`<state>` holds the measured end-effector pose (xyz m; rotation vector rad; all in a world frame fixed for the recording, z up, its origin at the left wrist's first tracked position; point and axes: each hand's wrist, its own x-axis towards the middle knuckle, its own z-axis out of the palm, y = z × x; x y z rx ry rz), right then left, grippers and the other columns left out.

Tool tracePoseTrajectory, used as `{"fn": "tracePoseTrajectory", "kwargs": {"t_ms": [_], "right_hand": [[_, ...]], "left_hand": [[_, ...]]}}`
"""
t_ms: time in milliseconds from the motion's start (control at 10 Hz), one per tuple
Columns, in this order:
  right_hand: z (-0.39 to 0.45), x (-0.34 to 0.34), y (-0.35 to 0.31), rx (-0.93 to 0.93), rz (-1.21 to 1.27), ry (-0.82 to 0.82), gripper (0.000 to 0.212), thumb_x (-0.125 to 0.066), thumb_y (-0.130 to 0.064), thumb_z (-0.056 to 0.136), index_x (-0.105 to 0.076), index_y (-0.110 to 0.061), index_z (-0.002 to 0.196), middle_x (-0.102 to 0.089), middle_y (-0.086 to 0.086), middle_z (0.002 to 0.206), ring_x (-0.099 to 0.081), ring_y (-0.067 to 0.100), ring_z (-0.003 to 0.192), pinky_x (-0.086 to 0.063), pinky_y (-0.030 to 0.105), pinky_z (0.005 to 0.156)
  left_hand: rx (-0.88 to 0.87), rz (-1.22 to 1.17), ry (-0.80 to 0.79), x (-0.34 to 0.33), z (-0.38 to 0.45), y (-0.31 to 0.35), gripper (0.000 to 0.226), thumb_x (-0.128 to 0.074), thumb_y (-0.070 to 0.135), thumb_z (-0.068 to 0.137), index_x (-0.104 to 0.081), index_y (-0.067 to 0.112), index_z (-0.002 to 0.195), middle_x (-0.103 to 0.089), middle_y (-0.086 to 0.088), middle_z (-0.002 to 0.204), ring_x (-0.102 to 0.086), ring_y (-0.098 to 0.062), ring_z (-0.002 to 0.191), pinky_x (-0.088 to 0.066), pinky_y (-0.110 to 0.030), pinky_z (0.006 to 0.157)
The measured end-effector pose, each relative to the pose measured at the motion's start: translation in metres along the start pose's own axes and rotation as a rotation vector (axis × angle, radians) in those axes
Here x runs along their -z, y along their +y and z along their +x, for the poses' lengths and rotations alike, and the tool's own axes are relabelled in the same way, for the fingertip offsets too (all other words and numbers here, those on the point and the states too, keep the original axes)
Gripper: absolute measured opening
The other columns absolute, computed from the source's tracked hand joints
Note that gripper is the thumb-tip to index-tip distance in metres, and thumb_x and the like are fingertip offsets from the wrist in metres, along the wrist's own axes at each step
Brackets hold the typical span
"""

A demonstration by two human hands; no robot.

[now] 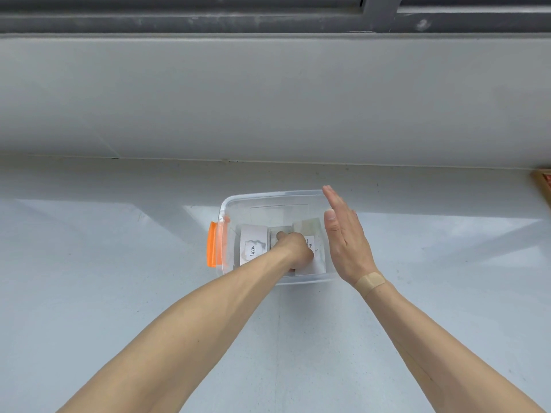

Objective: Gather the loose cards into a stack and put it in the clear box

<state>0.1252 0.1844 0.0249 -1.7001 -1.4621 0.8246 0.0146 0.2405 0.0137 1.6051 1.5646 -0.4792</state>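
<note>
The clear box (269,196) with an orange latch (212,248) sits on the pale surface. Inside it lie cards: a white stack with "love." printed on top (252,244) at the left, a greenish card (308,228) at the back right, and a white card with text (316,257) at the right. My left hand (295,248) reaches down into the box, fingers curled on a card stack in the middle; what it holds is mostly hidden. My right hand (346,239) is flat with fingers straight, edge-on against the box's right wall, holding nothing.
A grey wall ledge runs across just behind the box, with a dark window frame above. A wooden-edged object (542,183) shows at the far right edge. The pale surface stretches out left, right and in front of the box.
</note>
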Motion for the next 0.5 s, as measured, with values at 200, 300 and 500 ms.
{"fn": "tracePoseTrajectory", "kwargs": {"t_ms": [200,300,500], "right_hand": [[0.0,0.0,-0.003,0.023,-0.086,0.028,0.05,-0.022,-0.05,0.099,-0.033,-0.034,0.145,-0.027,-0.011,0.157,-0.018,0.009,0.145,-0.017,0.047,0.119],[-0.003,0.001,-0.009,0.045,-0.258,0.057,0.046,-0.034,-0.047,0.1,-0.04,-0.029,0.142,-0.031,-0.007,0.156,-0.02,0.017,0.145,-0.023,0.046,0.116],[-0.011,0.007,-0.014,0.102,-0.557,0.051,0.041,-0.046,-0.038,0.098,-0.047,-0.024,0.137,-0.037,0.0,0.153,-0.023,0.025,0.144,-0.026,0.046,0.114]], "left_hand": [[0.015,-0.058,-0.012,0.002,-0.002,-0.002,0.022,-0.049,0.024,0.092,-0.06,0.006,0.099,-0.059,-0.018,0.113,-0.054,-0.026,0.06,-0.046,-0.028,0.064],[0.035,-0.17,-0.031,0.008,-0.011,-0.005,0.023,-0.054,0.031,0.09,-0.055,0.009,0.082,-0.057,-0.01,0.079,-0.054,-0.025,0.063,-0.044,-0.028,0.06],[-0.081,-0.334,0.104,0.022,-0.035,-0.023,0.035,-0.058,0.034,0.09,-0.058,0.005,0.111,-0.056,-0.007,0.085,-0.054,-0.026,0.076,-0.043,-0.03,0.069]]}}
